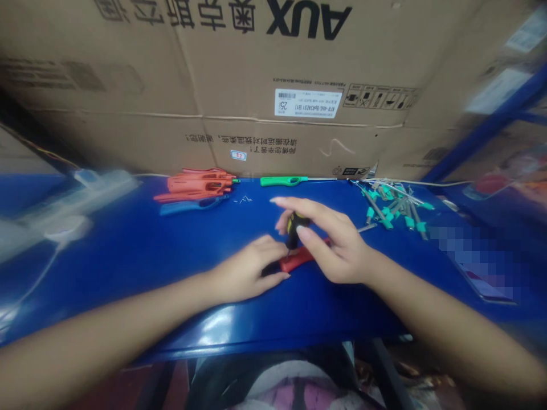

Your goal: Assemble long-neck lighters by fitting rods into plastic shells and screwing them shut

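Observation:
My right hand (331,236) grips a short black-and-yellow screwdriver (293,230), with its shaft pointing down. The tip meets the near end of a red lighter (297,259) lying on the blue table. Closed around that same end of the lighter, my left hand (256,267) steadies it against the tabletop. The lighter's far end passes behind my right hand. Beyond my hands lies a green long-necked lighter (282,181) with a thin metal tube.
Orange lighter handles (199,185) and a blue lighter handle (192,205) lie at the back left. Metal tubes with teal ends (393,205) are heaped at the back right. A power strip (64,205) sits left; a large cardboard box (231,85) walls off the back.

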Motion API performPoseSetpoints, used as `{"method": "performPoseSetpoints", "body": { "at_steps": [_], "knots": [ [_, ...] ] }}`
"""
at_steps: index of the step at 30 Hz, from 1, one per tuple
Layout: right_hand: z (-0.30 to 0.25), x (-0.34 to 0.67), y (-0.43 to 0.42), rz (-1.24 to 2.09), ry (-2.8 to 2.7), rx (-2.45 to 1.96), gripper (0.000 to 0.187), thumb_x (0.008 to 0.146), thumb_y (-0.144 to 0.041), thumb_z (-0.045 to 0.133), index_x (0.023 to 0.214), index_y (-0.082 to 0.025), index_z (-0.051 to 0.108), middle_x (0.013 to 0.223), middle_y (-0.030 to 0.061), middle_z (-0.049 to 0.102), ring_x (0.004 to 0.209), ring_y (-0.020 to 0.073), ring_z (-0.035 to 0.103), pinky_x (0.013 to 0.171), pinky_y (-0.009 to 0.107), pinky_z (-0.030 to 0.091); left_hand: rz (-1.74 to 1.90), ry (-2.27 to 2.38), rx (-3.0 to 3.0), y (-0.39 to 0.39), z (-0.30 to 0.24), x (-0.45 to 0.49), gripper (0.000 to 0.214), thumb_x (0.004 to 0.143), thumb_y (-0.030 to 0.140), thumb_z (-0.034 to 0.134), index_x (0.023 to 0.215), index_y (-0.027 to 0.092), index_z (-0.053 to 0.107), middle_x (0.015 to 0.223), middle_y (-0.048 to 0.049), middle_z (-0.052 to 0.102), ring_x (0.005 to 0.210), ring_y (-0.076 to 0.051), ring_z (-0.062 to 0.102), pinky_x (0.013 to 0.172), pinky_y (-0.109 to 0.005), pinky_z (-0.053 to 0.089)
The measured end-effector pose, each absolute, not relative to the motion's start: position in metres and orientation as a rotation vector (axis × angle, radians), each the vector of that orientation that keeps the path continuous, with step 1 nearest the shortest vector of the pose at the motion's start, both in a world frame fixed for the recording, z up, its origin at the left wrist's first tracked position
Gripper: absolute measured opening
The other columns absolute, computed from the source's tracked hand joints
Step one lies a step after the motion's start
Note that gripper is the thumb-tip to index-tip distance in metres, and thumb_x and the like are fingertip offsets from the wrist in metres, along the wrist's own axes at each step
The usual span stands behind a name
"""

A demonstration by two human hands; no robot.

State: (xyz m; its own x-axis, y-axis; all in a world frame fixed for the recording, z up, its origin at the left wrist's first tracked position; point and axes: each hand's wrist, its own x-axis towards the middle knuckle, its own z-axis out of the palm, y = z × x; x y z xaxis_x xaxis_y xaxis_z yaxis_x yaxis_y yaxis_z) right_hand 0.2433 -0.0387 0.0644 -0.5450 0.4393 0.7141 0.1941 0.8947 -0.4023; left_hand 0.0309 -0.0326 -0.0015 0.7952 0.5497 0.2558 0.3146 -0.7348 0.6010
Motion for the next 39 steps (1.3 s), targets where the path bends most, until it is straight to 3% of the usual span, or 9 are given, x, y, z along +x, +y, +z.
{"method": "performPoseSetpoints", "body": {
  "at_steps": [5, 7, 10, 13, 17, 22, 24, 36, 39],
  "knots": [
    [0.0599, 0.2455, -0.0334, -0.068, -2.1, -0.425, 0.028, 0.091, -0.026, 0.07, 0.116, -0.015, 0.066, 0.082, 0.0041, 0.069, 0.07, 0.0151, 0.062, 0.068, 0.028, 0.054, 0.572, 0.644, 2.436, -0.0325, -0.0024, 0.0301, 0.022, 0.096, 0.026, 0.062, 0.116, 0.02, 0.065, 0.108, -0.007, 0.067, 0.1, -0.023, 0.057, 0.093, -0.039, 0.048],
    [0.0587, 0.2465, -0.0328, -0.083, -2.14, -0.425, 0.032, 0.096, -0.027, 0.062, 0.125, -0.015, 0.061, 0.091, 0.007, 0.071, 0.077, 0.0169, 0.065, 0.071, 0.03, 0.055, 0.575, 0.637, 2.434, -0.0325, -0.0016, 0.0305, 0.022, 0.096, 0.026, 0.061, 0.117, 0.02, 0.065, 0.109, -0.0068, 0.067, 0.101, -0.023, 0.056, 0.094, -0.04, 0.048],
    [0.0584, 0.2456, -0.0345, 0.25, -2.179, -0.481, 0.041, 0.101, -0.019, 0.041, 0.142, -0.015, 0.048, 0.114, 0.0122, 0.068, 0.097, 0.0187, 0.067, 0.083, 0.035, 0.058, 0.568, 0.636, 2.43, -0.0325, -0.0002, 0.0312, 0.021, 0.096, 0.026, 0.061, 0.117, 0.02, 0.065, 0.111, -0.0069, 0.067, 0.103, -0.023, 0.056, 0.095, -0.041, 0.047],
    [0.0582, 0.2449, -0.0342, 0.321, -2.133, -0.484, 0.037, 0.098, -0.019, 0.05, 0.135, -0.017, 0.054, 0.107, 0.009, 0.07, 0.093, 0.0174, 0.068, 0.083, 0.033, 0.058, 0.572, 0.631, 2.429, -0.0326, -0.0007, 0.0309, 0.021, 0.096, 0.025, 0.061, 0.116, 0.02, 0.065, 0.11, -0.0071, 0.067, 0.102, -0.023, 0.057, 0.095, -0.04, 0.048],
    [0.0588, 0.247, -0.0318, -0.042, -2.123, -0.444, 0.032, 0.092, -0.027, 0.068, 0.122, -0.019, 0.063, 0.088, 0.0034, 0.073, 0.073, 0.0153, 0.066, 0.071, 0.029, 0.057, 0.577, 0.637, 2.444, -0.0326, -0.0022, 0.0302, 0.02, 0.096, 0.026, 0.061, 0.114, 0.02, 0.066, 0.106, -0.0078, 0.068, 0.098, -0.023, 0.058, 0.091, -0.04, 0.049],
    [0.0605, 0.2446, -0.0378, 0.201, -2.14, -0.512, 0.037, 0.101, -0.018, 0.042, 0.135, -0.016, 0.056, 0.113, 0.0101, 0.073, 0.095, 0.0167, 0.071, 0.085, 0.031, 0.059, 0.577, 0.638, 2.439, -0.0327, -0.0011, 0.0312, 0.024, 0.096, 0.027, 0.06, 0.119, 0.021, 0.065, 0.116, -0.0091, 0.067, 0.107, -0.025, 0.057, 0.096, -0.043, 0.048],
    [0.0597, 0.2428, -0.0394, 0.307, -2.124, -0.533, 0.037, 0.101, -0.016, 0.042, 0.135, -0.016, 0.055, 0.119, 0.0107, 0.071, 0.099, 0.0164, 0.071, 0.088, 0.031, 0.059, 0.568, 0.641, 2.436, -0.033, -0.0006, 0.0315, 0.023, 0.096, 0.027, 0.061, 0.118, 0.02, 0.065, 0.116, -0.0089, 0.066, 0.107, -0.025, 0.057, 0.097, -0.042, 0.048],
    [0.0583, 0.2448, -0.0346, -0.131, -2.099, -0.448, 0.032, 0.092, -0.035, 0.07, 0.12, -0.019, 0.065, 0.081, 0.0025, 0.073, 0.068, 0.0146, 0.067, 0.067, 0.026, 0.056, 0.58, 0.651, 2.469, -0.0324, -0.0055, 0.0293, 0.022, 0.096, 0.028, 0.061, 0.116, 0.019, 0.065, 0.111, -0.009, 0.067, 0.101, -0.025, 0.058, 0.092, -0.041, 0.049],
    [0.0607, 0.2432, -0.0391, -0.09, -2.137, -0.439, 0.03, 0.098, -0.03, 0.058, 0.124, -0.017, 0.063, 0.089, 0.0056, 0.074, 0.079, 0.0167, 0.071, 0.074, 0.028, 0.058, 0.574, 0.638, 2.456, -0.0325, -0.0047, 0.0298, 0.02, 0.097, 0.026, 0.06, 0.115, 0.02, 0.065, 0.115, -0.0091, 0.068, 0.106, -0.026, 0.059, 0.097, -0.043, 0.048]
  ]
}}
